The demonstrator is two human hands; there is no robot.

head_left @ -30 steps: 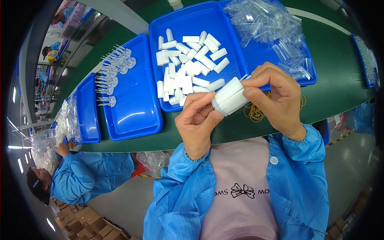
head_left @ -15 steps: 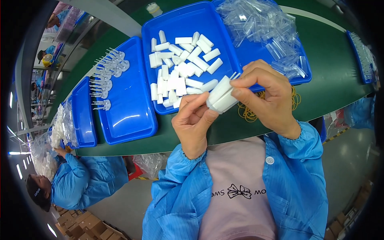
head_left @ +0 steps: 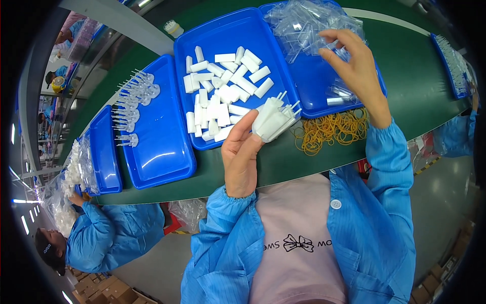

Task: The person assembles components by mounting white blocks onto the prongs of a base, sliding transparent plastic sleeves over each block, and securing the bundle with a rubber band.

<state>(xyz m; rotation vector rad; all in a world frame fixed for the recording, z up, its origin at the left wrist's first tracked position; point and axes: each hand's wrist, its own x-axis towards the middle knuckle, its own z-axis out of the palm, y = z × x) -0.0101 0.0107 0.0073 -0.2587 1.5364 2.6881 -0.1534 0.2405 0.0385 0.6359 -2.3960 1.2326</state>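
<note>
My left hand [head_left: 240,157] pinches the base of a white pronged holder fitted with white blocks [head_left: 271,121]; thin prongs stick out at its upper right end. Over the right-hand blue tray [head_left: 314,96] is my right hand [head_left: 354,61], its thumb and fingers apart with nothing visible between them. Just beyond those fingertips lies a heap of clear plastic sleeves [head_left: 298,30]. Loose white blocks [head_left: 223,96] are strewn in the middle blue tray [head_left: 243,30], to the upper left of the held piece.
Yellow rubber bands [head_left: 329,131] lie on the green table [head_left: 405,61] below the right tray. Farther left, another blue tray [head_left: 162,162] holds several pronged white holders [head_left: 139,93]. At the far left a person in blue [head_left: 109,228] works at the table.
My right hand has let go of the white piece and moved up and right over the clear sleeves. The left hand still holds the piece, and the rubber bands are now more exposed.
</note>
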